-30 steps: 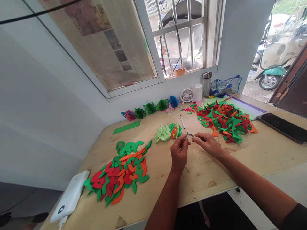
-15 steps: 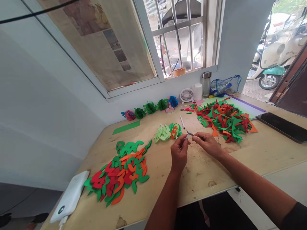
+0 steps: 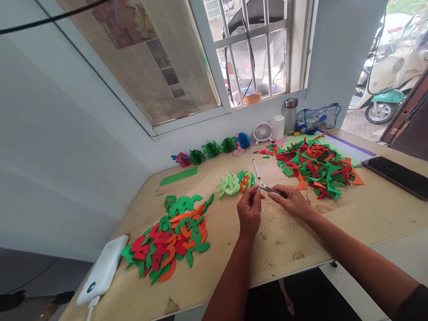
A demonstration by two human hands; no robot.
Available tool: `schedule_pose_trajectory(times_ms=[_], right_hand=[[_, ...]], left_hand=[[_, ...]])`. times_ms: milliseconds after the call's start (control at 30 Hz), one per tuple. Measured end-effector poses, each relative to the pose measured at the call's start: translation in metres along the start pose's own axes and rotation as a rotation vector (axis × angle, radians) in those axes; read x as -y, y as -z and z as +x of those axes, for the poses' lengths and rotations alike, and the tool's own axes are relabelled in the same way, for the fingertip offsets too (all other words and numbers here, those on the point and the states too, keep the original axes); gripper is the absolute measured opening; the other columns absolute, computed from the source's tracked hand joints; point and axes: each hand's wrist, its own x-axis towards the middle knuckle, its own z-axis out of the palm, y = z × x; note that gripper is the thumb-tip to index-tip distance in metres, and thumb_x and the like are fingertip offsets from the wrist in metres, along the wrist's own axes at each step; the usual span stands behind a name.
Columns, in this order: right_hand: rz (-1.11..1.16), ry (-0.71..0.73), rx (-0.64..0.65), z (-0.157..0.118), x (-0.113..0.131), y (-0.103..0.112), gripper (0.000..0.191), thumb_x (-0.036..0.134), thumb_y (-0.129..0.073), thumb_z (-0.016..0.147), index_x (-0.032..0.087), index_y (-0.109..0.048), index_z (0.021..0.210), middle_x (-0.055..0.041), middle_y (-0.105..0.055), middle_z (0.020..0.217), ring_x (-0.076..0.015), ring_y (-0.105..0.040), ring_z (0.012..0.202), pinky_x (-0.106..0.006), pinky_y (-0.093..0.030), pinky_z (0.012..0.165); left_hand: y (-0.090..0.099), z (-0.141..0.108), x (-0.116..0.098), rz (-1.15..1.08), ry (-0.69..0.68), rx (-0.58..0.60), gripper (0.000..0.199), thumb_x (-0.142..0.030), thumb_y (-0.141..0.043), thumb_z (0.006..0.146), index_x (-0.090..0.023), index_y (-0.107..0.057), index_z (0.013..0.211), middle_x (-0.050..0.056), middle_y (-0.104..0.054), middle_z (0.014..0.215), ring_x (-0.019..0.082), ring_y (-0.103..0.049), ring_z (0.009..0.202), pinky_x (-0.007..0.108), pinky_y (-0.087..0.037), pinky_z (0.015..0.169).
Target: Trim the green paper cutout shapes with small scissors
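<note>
Fingers pinched, my left hand point(image 3: 249, 209) holds a small whitish piece point(image 3: 259, 187) over the table. My right hand point(image 3: 291, 200) is closed around a slim dark tool point(image 3: 268, 189), whose metal tip meets the whitish piece; its exact kind is hard to make out. Just beyond the hands lie light green cut shapes point(image 3: 228, 184) and an orange shape with holes point(image 3: 245, 183) on green. A white pen point(image 3: 256, 169) rests behind my fingertips.
Red, orange and green cut shapes point(image 3: 170, 240) lie left; a scrap pile point(image 3: 317, 167) lies right, beside a black phone point(image 3: 396, 176). A white power bank point(image 3: 103, 269) sits at the left edge. Along the wall stand paper ornaments point(image 3: 211, 149), a fan point(image 3: 262, 132) and a bottle point(image 3: 290, 117).
The tool's tip has moved slightly left and onto the whitish piece between my left fingers. The whole view has shifted a little.
</note>
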Motion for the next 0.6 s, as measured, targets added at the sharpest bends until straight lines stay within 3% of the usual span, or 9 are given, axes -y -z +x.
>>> schedule_pose_trajectory(times_ms=[600], right_hand=[[-0.033, -0.007, -0.083, -0.0001, -0.0012, 0.0005, 0.04, 0.049, -0.046, 0.085, 0.017, -0.055, 0.063, 0.0018, -0.042, 0.055, -0.0098, -0.036, 0.053, -0.023, -0.028, 0.049]], left_hand=[[0.0012, 0.0003, -0.0011, 0.057, 0.006, 0.036, 0.033, -0.037, -0.059, 0.079, -0.015, -0.066, 0.102, 0.003, -0.063, 0.073, 0.005, -0.042, 0.049, 0.017, -0.038, 0.047]])
